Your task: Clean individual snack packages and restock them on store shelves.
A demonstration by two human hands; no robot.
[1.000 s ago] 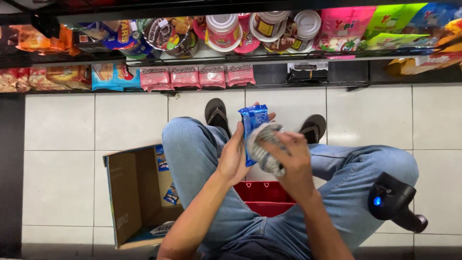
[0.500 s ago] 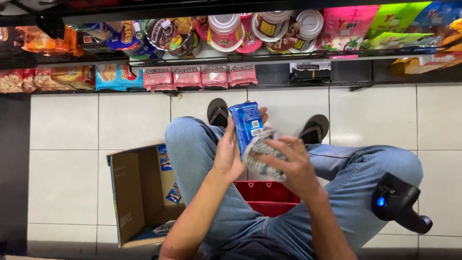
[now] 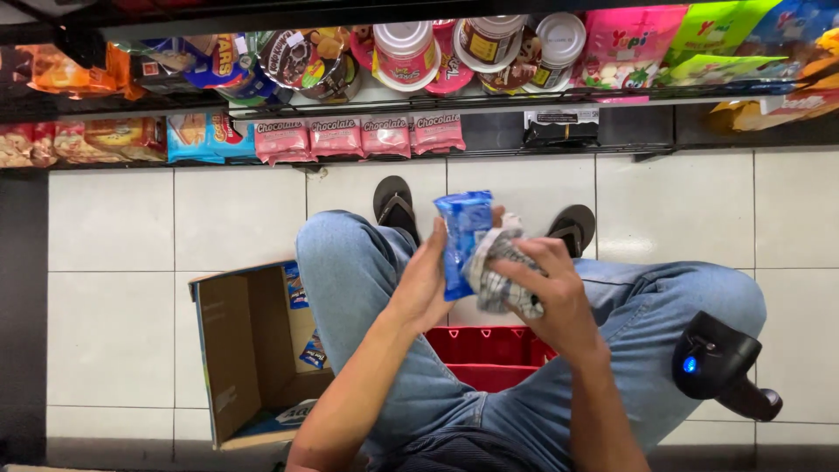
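I squat on a tiled floor facing low shop shelves. My left hand (image 3: 426,284) holds a blue snack packet (image 3: 463,240) upright above my knees. My right hand (image 3: 546,293) grips a crumpled checked grey-and-white cloth (image 3: 498,275) and presses it against the packet's right side. Both hands are close together over my jeans-clad legs, with my black sandals (image 3: 395,205) just beyond them.
An open cardboard box (image 3: 249,345) with several blue packets inside lies on the floor at my left. A red plastic crate (image 3: 489,350) sits under me. A black handheld scanner (image 3: 717,363) rests on my right thigh. Shelves (image 3: 419,105) of snack bags and jars run across the top.
The blue packet has stayed in my left hand, tilting slightly, while the cloth in my right hand has shifted against its side.
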